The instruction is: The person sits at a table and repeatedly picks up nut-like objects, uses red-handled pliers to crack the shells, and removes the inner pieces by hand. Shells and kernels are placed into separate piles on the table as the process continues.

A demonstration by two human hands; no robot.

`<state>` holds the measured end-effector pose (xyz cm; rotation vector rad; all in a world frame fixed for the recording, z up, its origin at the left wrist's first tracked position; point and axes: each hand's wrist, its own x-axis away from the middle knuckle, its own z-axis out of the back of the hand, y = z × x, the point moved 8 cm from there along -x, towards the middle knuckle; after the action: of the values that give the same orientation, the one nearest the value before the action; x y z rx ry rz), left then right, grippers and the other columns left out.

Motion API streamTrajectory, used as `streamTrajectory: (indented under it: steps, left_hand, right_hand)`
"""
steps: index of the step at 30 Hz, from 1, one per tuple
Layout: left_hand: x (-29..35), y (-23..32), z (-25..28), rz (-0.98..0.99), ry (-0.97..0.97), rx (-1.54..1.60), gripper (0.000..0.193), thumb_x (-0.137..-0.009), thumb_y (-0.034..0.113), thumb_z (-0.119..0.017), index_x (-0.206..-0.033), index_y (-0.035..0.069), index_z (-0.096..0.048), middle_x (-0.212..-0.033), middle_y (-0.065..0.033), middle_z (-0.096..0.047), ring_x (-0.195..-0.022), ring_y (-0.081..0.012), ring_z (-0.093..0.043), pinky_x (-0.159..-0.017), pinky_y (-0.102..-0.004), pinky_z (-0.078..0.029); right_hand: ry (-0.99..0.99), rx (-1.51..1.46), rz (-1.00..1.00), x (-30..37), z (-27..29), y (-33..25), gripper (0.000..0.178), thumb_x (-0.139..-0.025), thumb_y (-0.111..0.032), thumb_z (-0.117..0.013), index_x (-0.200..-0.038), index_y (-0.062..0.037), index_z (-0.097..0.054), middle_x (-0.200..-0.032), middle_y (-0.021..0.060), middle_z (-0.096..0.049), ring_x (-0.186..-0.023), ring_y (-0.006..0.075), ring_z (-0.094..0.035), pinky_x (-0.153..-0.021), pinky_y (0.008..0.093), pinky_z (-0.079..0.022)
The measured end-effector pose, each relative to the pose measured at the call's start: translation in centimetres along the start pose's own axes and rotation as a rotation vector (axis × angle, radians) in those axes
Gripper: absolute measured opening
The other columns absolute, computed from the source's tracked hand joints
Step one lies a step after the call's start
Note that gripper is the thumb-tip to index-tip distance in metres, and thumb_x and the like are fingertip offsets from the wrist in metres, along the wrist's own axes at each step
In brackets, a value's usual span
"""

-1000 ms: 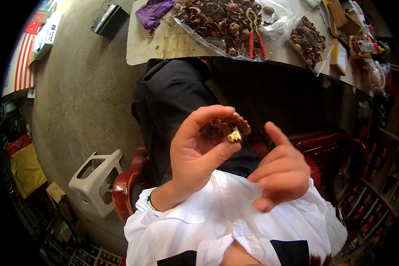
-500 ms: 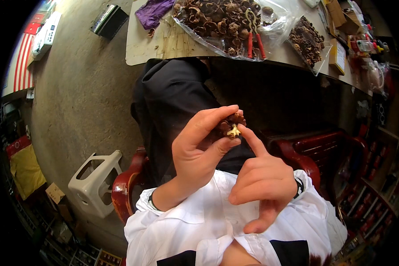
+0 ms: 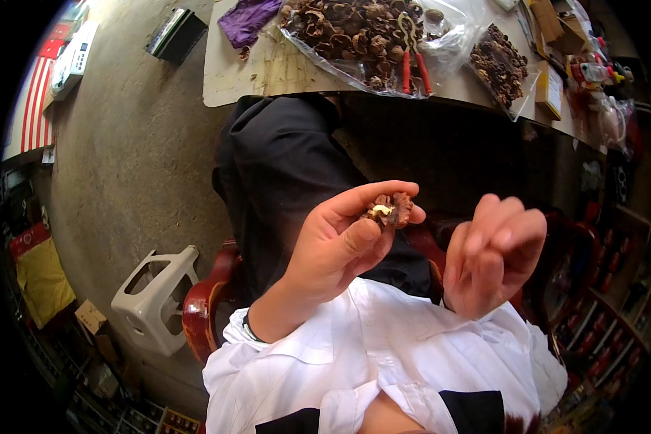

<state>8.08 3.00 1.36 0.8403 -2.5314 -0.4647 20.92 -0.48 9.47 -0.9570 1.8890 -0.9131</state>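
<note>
My left hand (image 3: 333,242) is closed around a cracked walnut (image 3: 398,208), pinched between thumb and fingers above my lap. The walnut's brown, wrinkled surface shows a pale, broken patch facing up. My right hand (image 3: 495,257) is raised to the right, apart from the walnut. Its fingers are curled in and slightly blurred, so whether a small bit sits between them is hidden. Beyond my knees, a clear plastic sheet or bag (image 3: 317,61) on the table bears a heap of walnut shells (image 3: 343,32). A red-handled nutcracker (image 3: 422,72) rests on the heap's right side.
A clear bag of brown pieces (image 3: 500,69) and a purple cloth or bag (image 3: 247,23) lie on the table (image 3: 231,76). A white plastic stool (image 3: 141,307) stands at left, near a red chair armrest (image 3: 201,311). A dark box (image 3: 177,35) stands on the floor.
My right hand has moved away from the walnut, up and to the right, and its pointing finger has curled in. My left hand has turned the walnut slightly and shifted a little right.
</note>
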Motion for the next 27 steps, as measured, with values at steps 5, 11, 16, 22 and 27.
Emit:
streamTrajectory:
  steps: [5,11,16,22,27]
  left_hand:
    - [0.3,0.0,-0.4,0.035,0.001,-0.005,0.067,-0.085,0.041,-0.066,-0.129,-0.005,-0.047,-0.1,-0.0075,-0.062,-0.062,-0.0013,-0.044,-0.05,-0.0119,-0.034]
    - [0.5,0.0,-0.2,0.002,0.045,-0.149,0.068,-0.086,0.044,-0.064,-0.127,-0.007,-0.047,-0.087,-0.0024,-0.059,-0.061,-0.0005,-0.044,-0.048,-0.0118,-0.031]
    - [0.7,0.9,-0.5,-0.059,0.015,-0.265,0.046,-0.094,0.03,-0.057,-0.127,-0.001,-0.051,-0.088,0.0002,-0.057,-0.059,-0.0012,-0.044,-0.049,-0.0141,-0.031]
    - [0.9,0.9,-0.5,-0.114,-0.002,-0.338,0.032,-0.097,0.018,-0.052,-0.123,0.0,-0.054,-0.098,-0.0032,-0.057,-0.059,-0.0018,-0.045,-0.051,-0.0143,-0.033]
    - [1.0,1.3,-0.6,-0.105,0.017,-0.44,0.028,-0.095,0.015,-0.055,-0.118,0.0,-0.055,-0.093,-0.002,-0.059,-0.06,-0.0012,-0.045,-0.052,-0.0145,-0.034]
  right_hand:
    - [-0.248,0.653,0.097,-0.7,-1.6,0.2,0.032,-0.071,0.0,-0.075,-0.101,-0.0038,-0.065,-0.096,0.01,-0.059,-0.074,0.0113,-0.053,-0.057,0.0182,-0.041]
    - [-0.357,0.804,0.146,-0.9,-2.1,0.8,0.029,-0.067,-0.001,-0.078,-0.093,-0.0074,-0.068,-0.094,0.0061,-0.061,-0.072,0.0141,-0.053,-0.057,0.0234,-0.041]
    - [-0.317,0.69,-0.063,-1.0,-1.3,1.7,0.027,-0.066,-0.001,-0.078,-0.09,-0.0066,-0.068,-0.088,0.0055,-0.058,-0.067,0.0103,-0.052,-0.051,0.0206,-0.039]
    - [-0.395,0.753,-0.104,-1.6,-1.2,1.3,0.026,-0.064,-0.004,-0.08,-0.086,-0.0062,-0.068,-0.082,0.0056,-0.055,-0.068,0.0126,-0.052,-0.054,0.0223,-0.04]
    - [-0.482,0.554,-0.192,-1.9,-1.3,2.5,0.022,-0.064,-0.005,-0.08,-0.081,-0.0061,-0.065,-0.082,0.004,-0.055,-0.068,0.011,-0.049,-0.054,0.0219,-0.036]
